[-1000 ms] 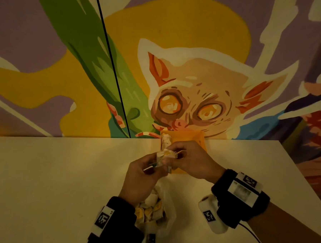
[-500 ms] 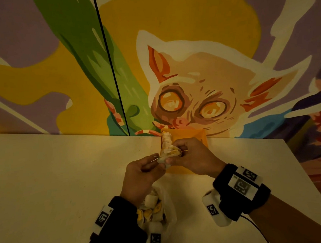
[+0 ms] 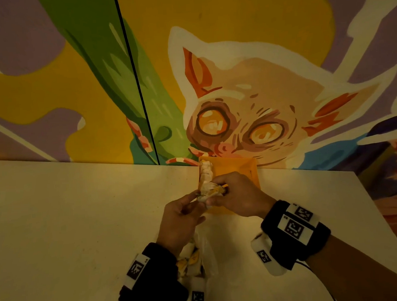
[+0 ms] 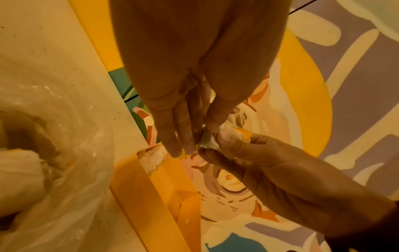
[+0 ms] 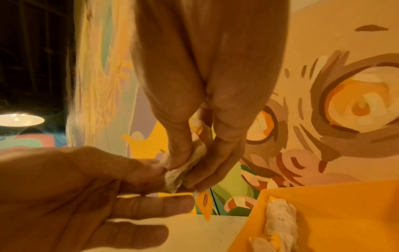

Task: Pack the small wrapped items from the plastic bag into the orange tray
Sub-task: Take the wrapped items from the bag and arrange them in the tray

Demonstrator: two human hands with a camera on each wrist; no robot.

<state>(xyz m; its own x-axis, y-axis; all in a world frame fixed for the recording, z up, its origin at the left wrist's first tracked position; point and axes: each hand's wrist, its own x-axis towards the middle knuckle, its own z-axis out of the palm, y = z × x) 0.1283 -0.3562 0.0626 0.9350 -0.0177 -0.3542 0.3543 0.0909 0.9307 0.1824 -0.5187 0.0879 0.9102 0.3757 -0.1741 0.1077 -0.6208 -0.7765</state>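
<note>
A painted wall with a big-eyed animal mural point(image 3: 237, 116) rises behind a pale counter point(image 3: 70, 226). From the head view, the tray point(image 3: 249, 168) sits at the counter's far edge against the wall, with a row of wrapped items point(image 3: 205, 170) along its left side. Over its near end, the left hand point(image 3: 180, 218) and right hand point(image 3: 239, 196) meet on one item point(image 3: 210, 192), each pinching an end. The bag point(image 3: 205, 249) lies under the left wrist with more items inside.

The left wrist view shows the left fingers point(image 4: 183, 133) straight but closed together with the thumb on the item's point(image 4: 208, 142) crumpled wrapper, the right thumb point(image 4: 228, 139) clamped on its other side. The bag point(image 4: 71, 153) lies loose beside the tray point(image 4: 151, 196).

The right wrist view shows the right fingers point(image 5: 181, 150) squeezing the paper point(image 5: 183, 168), which creases freely. The item looks light and soft, probably crushable; its twisted wrapper end may tear or slip, so holding the fuller middle seems safer.
</note>
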